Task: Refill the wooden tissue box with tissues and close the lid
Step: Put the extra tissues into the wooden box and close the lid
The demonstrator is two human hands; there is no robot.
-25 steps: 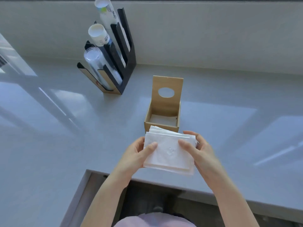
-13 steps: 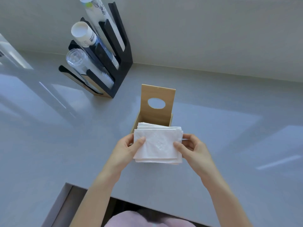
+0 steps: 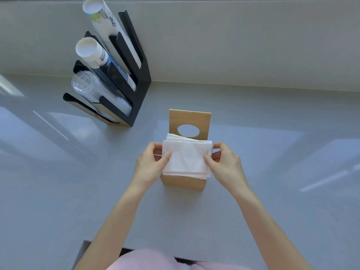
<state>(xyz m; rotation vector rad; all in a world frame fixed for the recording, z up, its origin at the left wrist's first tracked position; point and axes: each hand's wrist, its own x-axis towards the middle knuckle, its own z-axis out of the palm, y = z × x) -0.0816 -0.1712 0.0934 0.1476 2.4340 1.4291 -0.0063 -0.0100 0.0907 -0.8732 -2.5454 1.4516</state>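
The left hand (image 3: pixel 151 164) pinches the left edge of a stack of white tissues (image 3: pixel 186 157), thumb on top and fingers curled under it, where they are hidden. The right hand (image 3: pixel 224 165) grips the opposite edge the same way, thumb pressed on the top sheet, index finger hooked over the far corner. Between the two hands the stack lies flat and covers the mouth of the wooden tissue box (image 3: pixel 183 182), so whether its lower sheets already sit inside or only rest on the rim cannot be told; the inside of the box is wholly hidden, and only its near wall shows below the tissues. Just beyond the hands the lid (image 3: pixel 190 119) stands upright, open, its oval hole partly masked by the far edge of the stack. Farther off, beyond and to the left of the left hand, a black cup holder (image 3: pixel 134 75) stands against the wall with tilted stacks of paper and clear cups; the printing on them is too small to read. All rests on a glossy grey counter (image 3: pixel 272 172). Near the body, pink clothing (image 3: pixel 148 260) is cut off by the frame.
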